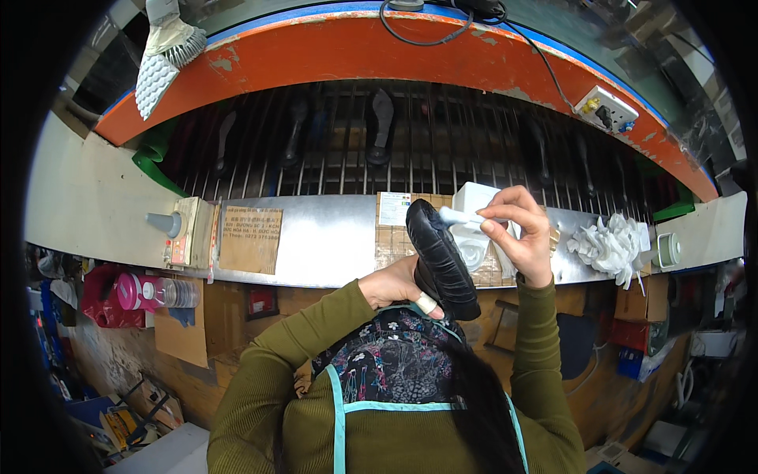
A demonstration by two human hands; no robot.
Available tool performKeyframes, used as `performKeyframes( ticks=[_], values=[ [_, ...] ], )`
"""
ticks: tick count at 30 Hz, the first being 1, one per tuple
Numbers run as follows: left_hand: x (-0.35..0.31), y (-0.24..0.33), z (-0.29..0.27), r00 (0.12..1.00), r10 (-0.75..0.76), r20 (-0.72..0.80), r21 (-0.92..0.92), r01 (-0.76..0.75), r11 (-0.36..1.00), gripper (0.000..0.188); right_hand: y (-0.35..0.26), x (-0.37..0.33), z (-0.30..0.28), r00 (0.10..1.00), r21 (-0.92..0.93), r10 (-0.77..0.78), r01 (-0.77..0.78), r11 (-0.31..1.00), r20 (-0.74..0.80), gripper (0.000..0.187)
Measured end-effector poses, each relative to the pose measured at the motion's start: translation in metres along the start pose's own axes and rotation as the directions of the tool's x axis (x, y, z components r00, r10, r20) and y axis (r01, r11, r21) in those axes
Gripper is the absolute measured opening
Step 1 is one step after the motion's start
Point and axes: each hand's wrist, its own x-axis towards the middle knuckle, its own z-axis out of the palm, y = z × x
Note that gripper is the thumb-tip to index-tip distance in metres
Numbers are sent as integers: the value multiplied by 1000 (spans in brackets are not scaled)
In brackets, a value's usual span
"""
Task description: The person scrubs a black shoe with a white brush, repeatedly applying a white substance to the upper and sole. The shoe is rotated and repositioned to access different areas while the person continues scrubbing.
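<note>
My left hand (391,284) is closed around the lower part of a black shoe (444,261), which stands tilted above the bench in front of me. A pale band wraps the thumb. My right hand (517,231) pinches a small brush (458,216) with a whitish tip. That tip is at the upper end of the shoe, seemingly touching it. Just behind the brush sits a white plastic container (474,249), partly hidden by the shoe and my right hand.
Beyond the bench (328,249), dark soles (379,126) and other shoe parts lie on a rack of metal bars. Crumpled white cloths (608,243) lie at the right. Cardboard (251,237) covers part of the bench's left. A brush (167,55) rests on the orange ledge.
</note>
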Motion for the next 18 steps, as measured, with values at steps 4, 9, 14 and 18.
performKeyframes(
  ticks=[4, 9, 14, 18],
  values=[
    [0, -3, -2, 1000, -4, 14, 47, 4, 999, 82, -1, 3, -9, 997, -9, -6, 7, 1000, 71, 13],
    [-2, -1, 1, 999, -17, 34, 35, 16, 999, 81, -5, 4, -6, 999, 0, -8, 8, 1000, 52, 13],
    [1, -9, -2, 999, 33, 30, 30, -33, 999, 72, 8, -14, -12, 990, 126, 36, -53, 991, 134, 13],
    [-4, -18, -13, 998, 47, -34, 32, -46, 998, 72, 48, -68, -13, 949, 319, 300, -316, 894, 100, 11]
  ],
)
